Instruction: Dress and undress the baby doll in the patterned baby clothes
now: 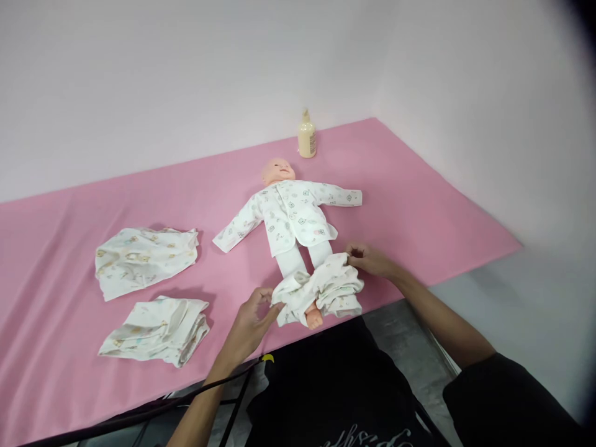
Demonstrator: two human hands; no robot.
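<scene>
A baby doll point(278, 170) lies on its back, its feet toward me. It wears a white printed jacket point(291, 214) with long sleeves, and white cloth covers its upper legs. Bunched around its lower legs are white printed pants point(328, 287), with one bare foot point(313, 315) showing below. My left hand point(254, 320) pinches the left edge of the pants between thumb and fingers. On the opposite side my right hand point(365, 257) grips their upper right edge. The doll's other foot is hidden in the cloth.
A pink sheet point(395, 186) covers the table, which meets white walls at the back and right. Behind the doll's head stands a pump bottle point(307, 136). Two folded printed cloths lie at the left, one farther back point(146, 257) and one nearer point(156, 329).
</scene>
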